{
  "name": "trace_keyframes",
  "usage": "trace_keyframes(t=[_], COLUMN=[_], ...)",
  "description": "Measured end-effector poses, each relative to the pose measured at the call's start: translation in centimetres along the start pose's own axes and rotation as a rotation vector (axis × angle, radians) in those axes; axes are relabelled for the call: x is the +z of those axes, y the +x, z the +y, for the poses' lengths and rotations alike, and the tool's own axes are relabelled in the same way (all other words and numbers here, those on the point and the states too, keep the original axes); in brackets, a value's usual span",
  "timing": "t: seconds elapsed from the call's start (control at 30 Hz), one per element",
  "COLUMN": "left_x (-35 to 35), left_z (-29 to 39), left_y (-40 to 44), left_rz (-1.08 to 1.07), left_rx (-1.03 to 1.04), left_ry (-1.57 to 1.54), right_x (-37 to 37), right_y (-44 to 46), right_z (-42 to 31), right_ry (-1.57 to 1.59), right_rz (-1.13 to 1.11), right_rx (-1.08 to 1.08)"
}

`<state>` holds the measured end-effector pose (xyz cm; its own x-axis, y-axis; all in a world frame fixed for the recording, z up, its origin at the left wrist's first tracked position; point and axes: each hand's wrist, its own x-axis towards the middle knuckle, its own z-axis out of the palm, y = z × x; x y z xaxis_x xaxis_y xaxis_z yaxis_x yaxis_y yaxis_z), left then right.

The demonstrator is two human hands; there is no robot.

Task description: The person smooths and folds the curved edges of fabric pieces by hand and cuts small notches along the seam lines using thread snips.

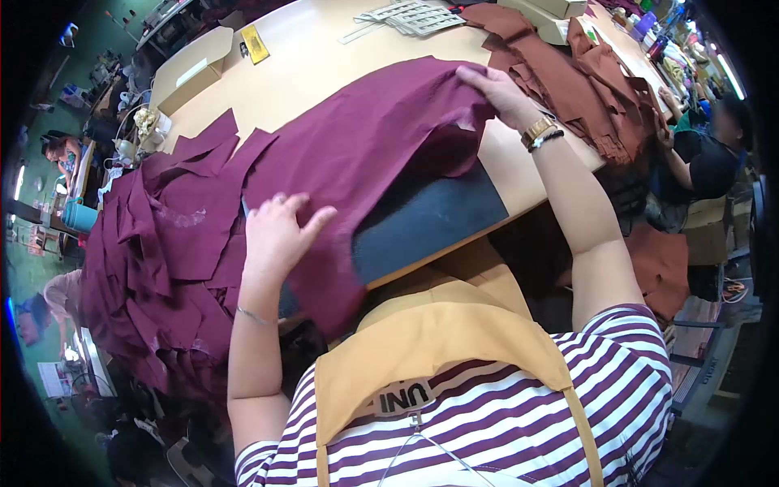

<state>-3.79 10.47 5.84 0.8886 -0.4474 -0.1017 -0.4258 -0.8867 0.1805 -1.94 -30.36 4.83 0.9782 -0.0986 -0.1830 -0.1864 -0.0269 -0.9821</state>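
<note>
A maroon fabric piece [365, 122] stretches across the worktable between my hands, its lower end hanging over the front edge. At its upper right corner, my right hand [503, 93] is closed on the cloth, with the thumb on top and the fingers underneath. My left hand [280, 231] lies on the cloth near its left side, fingers outstretched and thumb apart. Beneath the lifted part shows a dark blue mat [438, 215]. Left of my left hand, a heap of maroon fabric pieces [162, 235] spills over the table's edge.
Rust-brown fabric pieces [560, 81] are piled at the right. Pale slotted templates [414, 18], a yellow object [254, 44] and an open cardboard box [193, 71] sit along the far side of the table [312, 53]. A co-worker [706, 154] is at the right.
</note>
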Motion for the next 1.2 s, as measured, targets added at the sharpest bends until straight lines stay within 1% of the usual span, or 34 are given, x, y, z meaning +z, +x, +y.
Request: trace_keyframes(t=[0.03,0.07,0.1,0.13,0.17,0.2,0.23,0.3,0.33,0.37,0.43,0.47,0.5,0.57,0.63,0.67,0.77,0.8,0.83,0.9,0.93,0.97,1.03,1.07,1.1,1.13,1.17,1.2], left_x=[0.9,2.1,3.7,5.3,5.8,5.5,5.5,5.5,5.3,5.4,5.4,5.3,5.3,5.4,5.0,4.8,5.6,5.8,5.6,4.4,4.0,3.9,3.8,4.1,4.6,5.1,5.4,5.6], left_z=[-1.3,-2.4,-3.5,-4.5,-5.2,-5.9,-6.3,-6.7,-6.9,-7.3,-7.8,-7.7,-7.7,-8.0,-7.3,-7.2,-7.9,-7.6,-7.0,-5.1,-4.4,-4.2,-4.2,-4.6,-5.3,-5.8,-6.0,-6.2], left_y=[0.6,1.5,2.4,3.3,4.1,4.8,5.5,6.5,6.7,6.8,7.1,6.9,7.0,6.9,6.6,6.5,6.3,5.8,5.0,2.8,1.5,0.1,-2.7,-4.0,-5.3,-6.3,-6.5,-6.5], left_rz=[0.081,0.241,0.249,0.261,0.272,0.194,0.207,0.218,0.215,0.224,0.244,0.234,0.245,0.258,0.242,0.237,0.461,0.513,0.497,0.465,0.522,0.523,0.521,0.475,0.426,0.373,0.406,0.442], left_rx=[0.061,0.192,0.171,0.154,0.139,0.09,0.06,0.011,-0.013,-0.017,-0.018,-0.032,-0.025,-0.015,-0.046,-0.063,0.015,0.051,0.057,0.057,0.059,-0.034,-0.206,-0.274,-0.345,-0.422,-0.405,-0.395], left_ry=[-0.069,-0.043,0.01,0.062,0.11,0.049,0.052,0.055,0.059,0.061,0.067,0.062,0.034,-0.023,-0.028,-0.028,0.049,0.064,0.048,0.011,0.035,0.01,-0.027,0.015,0.06,0.102,0.0,-0.1], right_x=[-0.9,-0.9,-0.9,-1.0,-2.3,-3.6,-4.0,-4.3,-4.5,-6.4,-5.9,-5.9,-7.0,-8.8,-9.4,-10.6,-13.1,-14.6,-15.5,-13.9,-13.3,-13.0,-14.2,-15.0,-14.9,-13.1,-10.9,-7.6], right_y=[0.2,-0.5,-1.0,-1.2,-0.1,1.1,0.9,0.7,0.3,1.7,-0.6,-1.3,-0.7,-0.1,-0.4,0.0,0.0,-0.2,-0.6,-3.0,-3.7,-3.9,-3.4,-3.0,-2.9,-2.9,-2.5,-2.6], right_z=[0.1,0.1,-0.1,0.0,0.7,1.5,-0.1,-1.4,-2.2,-1.7,-2.0,-2.2,-1.1,1.1,1.0,1.6,4.6,7.1,8.9,8.5,8.4,8.4,10.1,11.3,11.4,10.4,9.4,7.8], right_ry=[0.096,0.004,-0.087,-0.258,-0.481,-0.704,-0.709,-0.263,-0.33,-0.596,-0.659,-0.69,-0.638,-0.369,-0.258,-0.415,-1.035,-1.159,-1.283,-1.324,-1.38,-1.434,-1.432,-1.425,-1.299,-1.098,-0.9,-0.731], right_rz=[-0.008,-0.113,-0.215,-0.243,-0.241,-0.236,-0.213,-0.028,-0.058,-0.121,-0.278,-0.274,-0.28,-0.136,-0.01,0.059,0.331,0.357,0.38,0.379,0.389,0.401,0.489,0.536,0.574,0.616,0.642,0.574], right_rx=[0.058,0.084,0.105,-0.004,-0.032,-0.06,-0.09,-0.065,-0.018,0.156,0.256,0.307,0.309,0.113,0.053,0.097,0.004,-0.113,-0.233,-0.23,-0.187,-0.144,-0.19,-0.211,-0.302,-0.232,-0.166,-0.18])
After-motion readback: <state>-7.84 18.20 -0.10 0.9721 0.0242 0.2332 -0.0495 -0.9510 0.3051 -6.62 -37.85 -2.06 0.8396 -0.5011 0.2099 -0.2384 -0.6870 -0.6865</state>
